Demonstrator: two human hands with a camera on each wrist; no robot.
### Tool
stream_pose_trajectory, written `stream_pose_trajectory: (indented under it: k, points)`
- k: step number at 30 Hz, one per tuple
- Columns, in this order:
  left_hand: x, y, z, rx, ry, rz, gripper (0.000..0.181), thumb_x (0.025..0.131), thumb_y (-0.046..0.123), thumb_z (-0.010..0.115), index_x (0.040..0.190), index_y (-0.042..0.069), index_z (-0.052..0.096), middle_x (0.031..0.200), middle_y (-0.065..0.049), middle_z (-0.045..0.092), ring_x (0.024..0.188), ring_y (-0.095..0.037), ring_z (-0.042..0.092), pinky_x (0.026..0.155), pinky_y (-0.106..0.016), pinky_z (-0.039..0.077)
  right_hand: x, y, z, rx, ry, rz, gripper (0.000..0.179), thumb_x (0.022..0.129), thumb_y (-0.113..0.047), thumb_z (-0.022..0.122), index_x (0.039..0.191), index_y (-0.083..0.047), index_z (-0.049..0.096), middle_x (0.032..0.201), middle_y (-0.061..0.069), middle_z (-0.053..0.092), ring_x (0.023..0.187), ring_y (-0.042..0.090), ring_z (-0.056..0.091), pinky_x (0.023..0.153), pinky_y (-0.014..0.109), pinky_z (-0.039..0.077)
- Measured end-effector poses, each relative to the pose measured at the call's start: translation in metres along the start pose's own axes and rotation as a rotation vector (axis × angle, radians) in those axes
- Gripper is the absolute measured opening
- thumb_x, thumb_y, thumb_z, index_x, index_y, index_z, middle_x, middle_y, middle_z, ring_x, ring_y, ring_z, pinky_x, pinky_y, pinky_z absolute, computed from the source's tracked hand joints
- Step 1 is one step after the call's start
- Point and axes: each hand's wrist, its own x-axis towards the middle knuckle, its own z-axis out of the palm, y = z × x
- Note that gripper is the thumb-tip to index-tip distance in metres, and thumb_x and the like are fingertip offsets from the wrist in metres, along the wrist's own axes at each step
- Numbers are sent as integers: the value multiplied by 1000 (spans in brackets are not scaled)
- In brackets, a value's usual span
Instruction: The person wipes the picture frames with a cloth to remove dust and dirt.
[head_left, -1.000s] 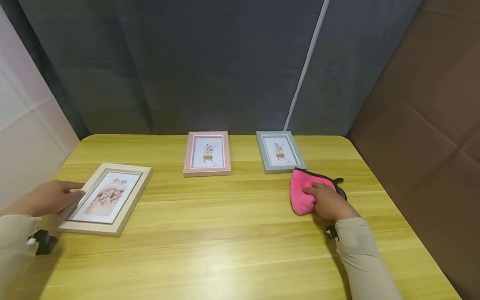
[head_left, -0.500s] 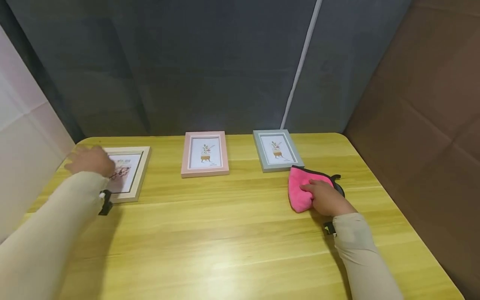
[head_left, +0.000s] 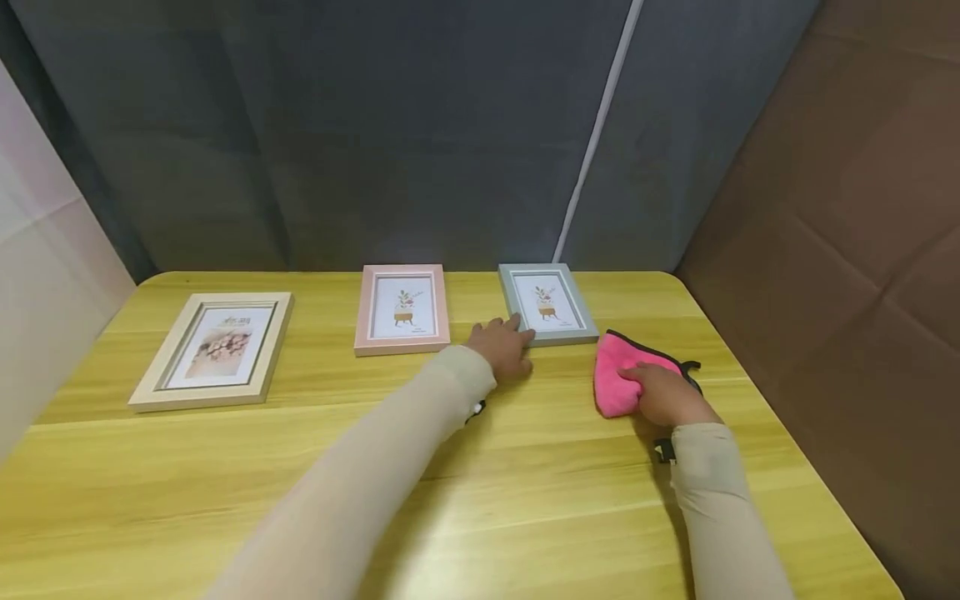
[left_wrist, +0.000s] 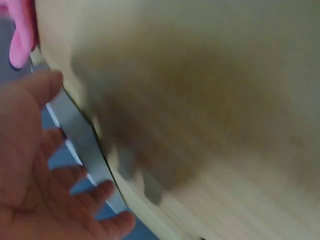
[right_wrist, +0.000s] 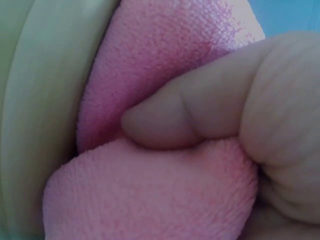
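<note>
My left hand [head_left: 501, 348] reaches over the table to the near left corner of a blue-grey picture frame [head_left: 587, 336]. Its fingers are spread and slightly bent; in the left wrist view they lie along the edge of that frame [left_wrist: 82, 134], and whether they touch it is hard to tell. A folded pink cloth [head_left: 617, 379] with black edging is gripped by my right hand [head_left: 672, 398], just right of the blue-grey frame. Seen from the right wrist, the thumb presses into the fluffy cloth [right_wrist: 150, 195]; the other fingers are mostly hidden.
A pink picture frame [head_left: 363, 310] lies flat at the back, left of the blue-grey one. Farther left is a larger cream picture frame [head_left: 272, 350]. Dark curtain [head_left: 420, 133] hangs behind the yellow wooden table [head_left: 187, 467], with brown fabric [head_left: 847, 250] on the right.
The cream frame has shifted back and turned straighter on the table. My left hand has let go of it and crossed right to the blue-grey frame. My right hand keeps the cloth.
</note>
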Motion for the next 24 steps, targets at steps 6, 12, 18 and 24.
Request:
stream_pose_trajectory:
  k: [6,12,18,24]
  points:
    - [-46,0,10,68,46,70,49,98,37,61,143,20,56,144,-14,48,123,-36,51,99,-53,45,-5,16,-3,74,-4,27,49,92,9,42,140,3,53,142,29,48,134,47,39,109,58,31]
    - [-130,-2,14,75,92,263,41,96,36,64,133,19,66,132,-17,57,115,-33,56,97,-48,48,-11,27,-7,89,-5,20,56,89,4,50,145,2,46,146,35,38,136,51,33,107,61,31]
    - [-206,-12,22,16,158,399,30,93,33,69,117,18,76,119,-12,62,106,-26,60,95,-44,48,-12,32,-8,108,-1,-19,59,86,3,55,144,4,46,145,35,39,135,51,35,103,59,37]
    - [-245,-26,28,-22,210,359,25,86,28,78,110,23,79,120,-7,61,107,-26,59,91,-45,49,-2,36,-9,7,158,5,38,97,0,44,130,0,64,125,25,63,118,47,55,97,57,44]
